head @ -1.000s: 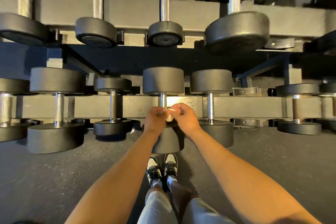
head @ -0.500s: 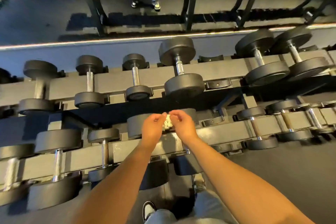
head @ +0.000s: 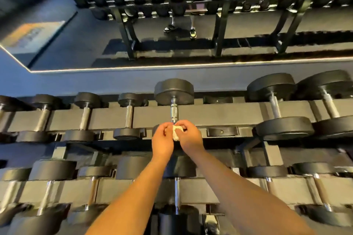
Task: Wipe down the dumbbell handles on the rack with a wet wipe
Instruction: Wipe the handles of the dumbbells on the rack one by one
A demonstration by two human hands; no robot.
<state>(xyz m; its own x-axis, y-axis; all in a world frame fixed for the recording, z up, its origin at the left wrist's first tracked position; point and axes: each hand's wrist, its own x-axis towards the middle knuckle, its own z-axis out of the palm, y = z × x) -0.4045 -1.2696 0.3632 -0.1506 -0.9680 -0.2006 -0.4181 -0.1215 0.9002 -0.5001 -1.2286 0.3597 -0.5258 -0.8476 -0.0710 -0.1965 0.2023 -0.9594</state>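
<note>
At the upper tier of the rack [head: 219,112], pinches a crumpled white wet wipe [head: 176,134] with left hand [head: 162,139] and right hand [head: 190,136] together, just beside a chrome dumbbell handle [head: 174,109].

A grey two-tier steel rack [head: 219,112] carries black round-headed dumbbells with chrome handles. Just beyond the grip, one large dumbbell [head: 174,91] lies on the upper tier. Smaller dumbbells [head: 129,116] lie left of the grip and bigger dumbbells [head: 271,89] right of it. Lower-tier dumbbells [head: 176,192] lie beneath it.
</note>
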